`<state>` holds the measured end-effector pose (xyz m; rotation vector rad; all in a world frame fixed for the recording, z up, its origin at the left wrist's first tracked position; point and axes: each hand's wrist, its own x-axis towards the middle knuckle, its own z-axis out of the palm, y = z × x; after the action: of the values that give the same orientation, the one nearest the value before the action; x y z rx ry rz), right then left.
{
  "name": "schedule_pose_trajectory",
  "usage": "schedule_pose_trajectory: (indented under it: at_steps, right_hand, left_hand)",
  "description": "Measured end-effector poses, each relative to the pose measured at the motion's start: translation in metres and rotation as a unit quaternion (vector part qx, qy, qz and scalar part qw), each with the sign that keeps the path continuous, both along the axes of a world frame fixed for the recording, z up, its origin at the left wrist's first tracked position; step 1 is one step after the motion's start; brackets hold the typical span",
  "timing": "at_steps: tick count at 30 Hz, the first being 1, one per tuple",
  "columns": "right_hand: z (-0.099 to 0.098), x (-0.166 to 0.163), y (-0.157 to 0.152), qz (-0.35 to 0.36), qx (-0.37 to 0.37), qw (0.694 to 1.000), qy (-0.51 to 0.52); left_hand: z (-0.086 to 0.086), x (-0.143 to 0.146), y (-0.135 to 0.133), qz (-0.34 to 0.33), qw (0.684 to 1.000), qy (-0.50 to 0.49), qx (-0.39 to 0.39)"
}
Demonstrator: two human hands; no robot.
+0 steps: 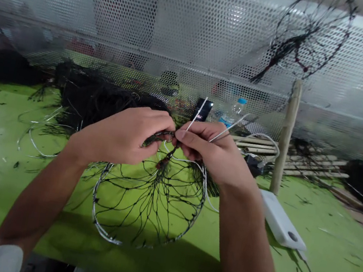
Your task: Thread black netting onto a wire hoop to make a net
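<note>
A round wire hoop (94, 209) with black netting (153, 196) tied across it hangs below my hands, over the green table. Strands of the net gather toward a reddish-brown knotted tuft (163, 161) near the top. My left hand (128, 134) is closed on the hoop's upper part, where black cord wraps it. Thumb and fingers of my right hand (213, 153) pinch the same spot, their tips almost touching the left ones. Two white strips, one of them this thin white strip (198, 113), stick up from my right hand. What lies between the fingertips is partly hidden.
On the green table (57, 231), a white power bank (283, 222) with a cable lies right, beside an upright wooden post (285, 139). Behind are black netting (83, 96), sticks (315, 170), a bottle (232, 112) and a perforated screen (185, 30). Another netted hoop (315, 31) hangs top right.
</note>
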<state>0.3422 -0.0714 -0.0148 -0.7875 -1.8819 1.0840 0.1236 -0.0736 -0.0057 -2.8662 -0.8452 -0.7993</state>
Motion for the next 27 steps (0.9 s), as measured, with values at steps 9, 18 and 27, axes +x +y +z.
schedule_pose_trajectory:
  at_steps: [9,18,27]
  right_hand:
    - [-0.003,-0.001,0.002,-0.022,-0.044,0.998,0.025]
    - [-0.004,0.000,0.003,-0.018,-0.041,0.999,0.018]
    - [-0.001,-0.001,-0.001,-0.016,0.051,0.998,-0.034]
  left_hand:
    - [0.001,0.001,-0.010,0.092,0.950,0.054,0.293]
    - [0.001,0.004,-0.014,0.105,0.943,0.068,0.309]
    - [0.000,0.001,-0.016,0.116,0.962,0.059,0.239]
